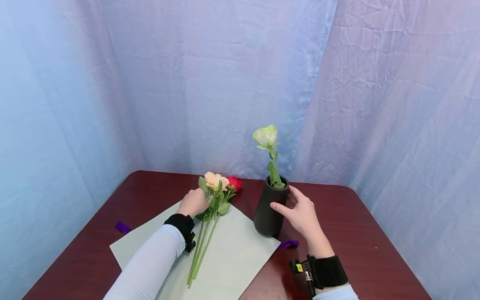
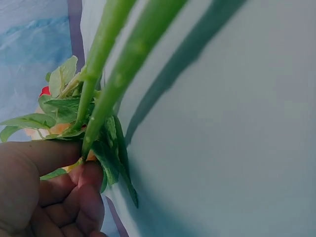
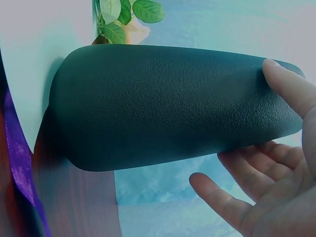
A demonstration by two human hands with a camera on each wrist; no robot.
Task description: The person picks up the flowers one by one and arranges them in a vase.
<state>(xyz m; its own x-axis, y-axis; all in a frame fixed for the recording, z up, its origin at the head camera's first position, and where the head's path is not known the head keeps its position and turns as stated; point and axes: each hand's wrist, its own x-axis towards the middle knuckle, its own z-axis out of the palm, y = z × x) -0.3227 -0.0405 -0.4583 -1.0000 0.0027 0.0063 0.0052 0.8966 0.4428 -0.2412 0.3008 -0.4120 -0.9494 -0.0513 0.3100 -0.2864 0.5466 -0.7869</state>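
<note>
My left hand (image 1: 193, 203) is at the leafy upper part of a small bunch of long-stemmed flowers; in the left wrist view its thumb and forefinger pinch a green flower stem (image 2: 116, 84). The bunch has peach roses (image 1: 214, 181) and a red flower (image 1: 235, 183), with bare stems pointing toward me. My right hand (image 1: 303, 212) holds a black vase (image 1: 268, 212) from the right, thumb on the near side and several fingers around the far side. A white-green rose (image 1: 266, 136) stands in the vase; its lower stem is hidden inside.
A pale grey-green paper sheet (image 1: 240, 254) lies under the flowers, one corner beside the vase base. Purple ribbon (image 1: 288, 244) shows past the right corner, and another purple ribbon end (image 1: 122, 227) past the left. Curtains (image 1: 225, 83) surround the dark red table (image 1: 360, 233).
</note>
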